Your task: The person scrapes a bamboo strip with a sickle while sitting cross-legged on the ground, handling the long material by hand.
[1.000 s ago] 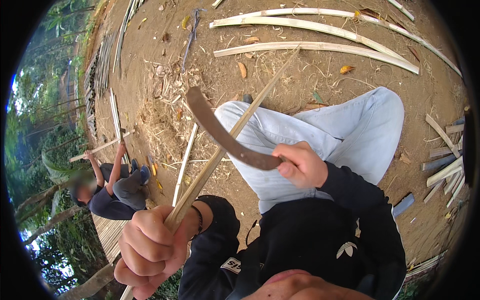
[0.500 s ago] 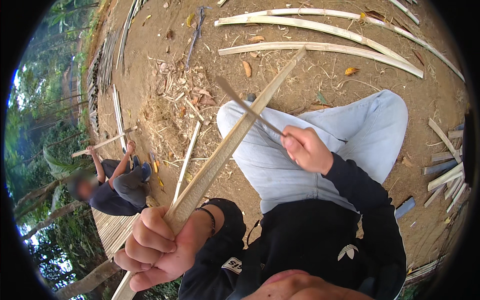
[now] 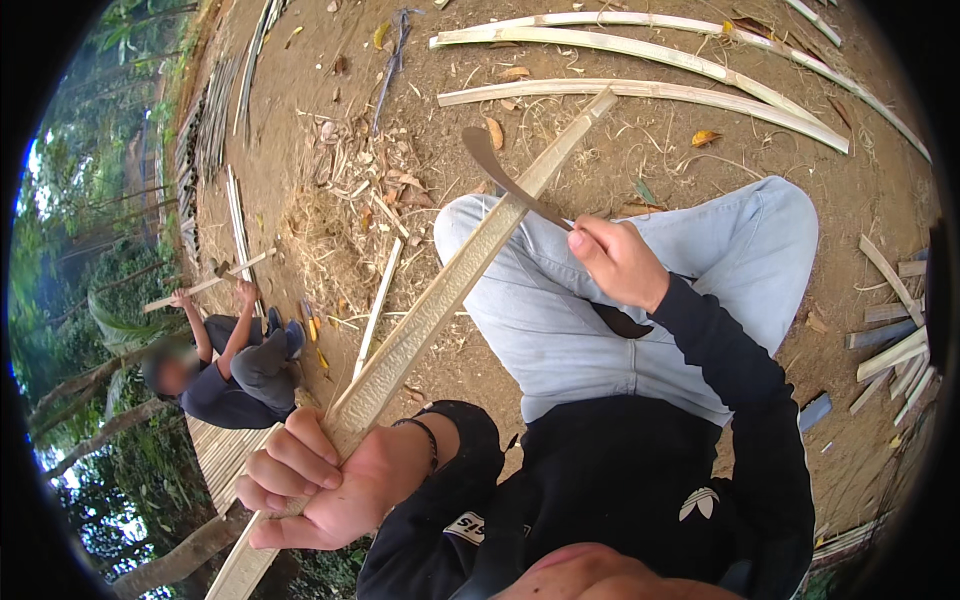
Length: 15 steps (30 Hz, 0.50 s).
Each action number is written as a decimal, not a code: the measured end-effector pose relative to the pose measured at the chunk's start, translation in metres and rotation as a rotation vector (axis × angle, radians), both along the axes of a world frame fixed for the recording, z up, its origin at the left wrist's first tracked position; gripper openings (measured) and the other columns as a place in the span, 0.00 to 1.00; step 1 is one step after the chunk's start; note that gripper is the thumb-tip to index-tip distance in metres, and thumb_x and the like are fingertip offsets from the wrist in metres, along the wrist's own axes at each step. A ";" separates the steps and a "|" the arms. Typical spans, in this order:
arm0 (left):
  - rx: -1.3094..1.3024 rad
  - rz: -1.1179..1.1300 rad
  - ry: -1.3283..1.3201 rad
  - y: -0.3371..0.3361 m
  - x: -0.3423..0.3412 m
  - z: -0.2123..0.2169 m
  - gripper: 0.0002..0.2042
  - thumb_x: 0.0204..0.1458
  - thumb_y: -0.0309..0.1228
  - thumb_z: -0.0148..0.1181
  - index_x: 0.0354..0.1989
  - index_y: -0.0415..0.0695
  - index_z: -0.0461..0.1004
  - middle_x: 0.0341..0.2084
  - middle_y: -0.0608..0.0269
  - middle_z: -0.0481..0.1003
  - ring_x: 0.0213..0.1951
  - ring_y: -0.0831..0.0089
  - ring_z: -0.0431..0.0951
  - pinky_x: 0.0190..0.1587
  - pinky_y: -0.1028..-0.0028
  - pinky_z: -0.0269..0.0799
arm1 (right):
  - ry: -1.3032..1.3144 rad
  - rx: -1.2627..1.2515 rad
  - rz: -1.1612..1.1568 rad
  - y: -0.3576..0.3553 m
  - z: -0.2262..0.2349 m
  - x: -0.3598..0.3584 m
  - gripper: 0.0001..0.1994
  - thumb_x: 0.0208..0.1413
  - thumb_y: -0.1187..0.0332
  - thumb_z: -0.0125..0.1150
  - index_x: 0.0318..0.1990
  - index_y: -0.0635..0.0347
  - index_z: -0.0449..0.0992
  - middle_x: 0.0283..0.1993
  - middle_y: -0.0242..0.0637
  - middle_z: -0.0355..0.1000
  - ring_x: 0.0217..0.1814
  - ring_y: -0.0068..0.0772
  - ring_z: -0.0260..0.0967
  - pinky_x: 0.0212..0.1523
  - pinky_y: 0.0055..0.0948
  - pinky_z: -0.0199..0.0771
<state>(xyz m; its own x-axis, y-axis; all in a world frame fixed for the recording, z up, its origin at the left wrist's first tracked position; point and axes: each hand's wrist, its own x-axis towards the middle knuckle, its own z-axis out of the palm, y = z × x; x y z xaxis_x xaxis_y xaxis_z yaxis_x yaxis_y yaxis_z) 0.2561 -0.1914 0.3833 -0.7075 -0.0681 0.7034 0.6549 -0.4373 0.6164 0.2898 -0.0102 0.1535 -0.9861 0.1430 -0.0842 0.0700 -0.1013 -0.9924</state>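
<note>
A long split bamboo strip (image 3: 430, 303) slants from the lower left up across my lap to the far ground. Near its lower end my left hand (image 3: 325, 487) is closed around it. My right hand (image 3: 622, 264) grips a curved knife (image 3: 503, 180) over my right thigh; the fingers hide most of its handle. The brown blade lies across the strip's upper part, its tip past the left edge. Whether the blade cuts into the strip or only touches it, I cannot tell. A dark curved shape (image 3: 622, 320) shows below my right hand, its kind unclear.
Several pale bamboo strips (image 3: 640, 90) lie on the dirt ahead. Shavings (image 3: 335, 215) are heaped to the left, and short offcuts (image 3: 893, 352) pile at the right. At the left a seated co-worker (image 3: 235, 365) holds a strip and a tool. A grey-blue block (image 3: 814, 411) sits beside my right arm.
The knife has moved slightly up and right, and its blade now shows broader. My left hand and the strip have shifted a little. The co-worker's hands have moved too.
</note>
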 end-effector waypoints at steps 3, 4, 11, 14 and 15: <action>0.028 0.013 0.030 -0.008 -0.003 -0.003 0.22 0.61 0.53 0.42 0.22 0.49 0.59 0.11 0.74 0.55 0.10 0.84 0.53 0.15 0.83 0.47 | 0.157 0.015 0.189 -0.006 0.023 0.016 0.21 0.61 0.51 0.49 0.26 0.61 0.70 0.14 0.44 0.61 0.17 0.44 0.64 0.20 0.35 0.61; 0.032 0.050 0.000 -0.011 -0.004 -0.004 0.22 0.61 0.53 0.42 0.23 0.49 0.60 0.11 0.74 0.55 0.10 0.84 0.53 0.15 0.83 0.46 | 0.135 0.019 0.220 -0.004 0.022 0.016 0.22 0.62 0.51 0.48 0.25 0.61 0.69 0.14 0.44 0.61 0.17 0.44 0.64 0.20 0.35 0.61; 0.120 0.109 -0.029 -0.027 -0.018 -0.008 0.22 0.61 0.52 0.40 0.24 0.47 0.63 0.11 0.73 0.54 0.11 0.82 0.51 0.15 0.81 0.46 | 0.039 0.111 0.179 0.004 -0.006 -0.001 0.23 0.63 0.51 0.47 0.24 0.62 0.69 0.15 0.44 0.62 0.17 0.40 0.62 0.23 0.36 0.62; 0.111 0.134 -0.068 -0.033 -0.022 -0.011 0.22 0.61 0.52 0.40 0.24 0.46 0.64 0.11 0.73 0.54 0.11 0.81 0.51 0.15 0.81 0.46 | 0.001 0.183 0.064 0.009 -0.032 -0.014 0.23 0.63 0.51 0.48 0.24 0.63 0.69 0.16 0.43 0.63 0.19 0.39 0.62 0.24 0.36 0.62; 0.119 0.146 -0.076 -0.032 -0.024 -0.011 0.23 0.61 0.52 0.40 0.24 0.46 0.64 0.11 0.72 0.54 0.11 0.81 0.51 0.15 0.81 0.46 | -0.121 0.096 0.001 0.015 -0.042 -0.024 0.24 0.63 0.51 0.47 0.23 0.63 0.68 0.16 0.43 0.62 0.19 0.36 0.62 0.25 0.37 0.62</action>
<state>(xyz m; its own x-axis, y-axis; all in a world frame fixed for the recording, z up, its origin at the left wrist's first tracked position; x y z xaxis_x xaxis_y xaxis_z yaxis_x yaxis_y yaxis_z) 0.2318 -0.2238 0.3725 -0.7347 -0.2531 0.6294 0.6703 -0.4142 0.6157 0.2656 0.0048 0.1113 -0.9697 0.1554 -0.1886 0.1899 -0.0064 -0.9818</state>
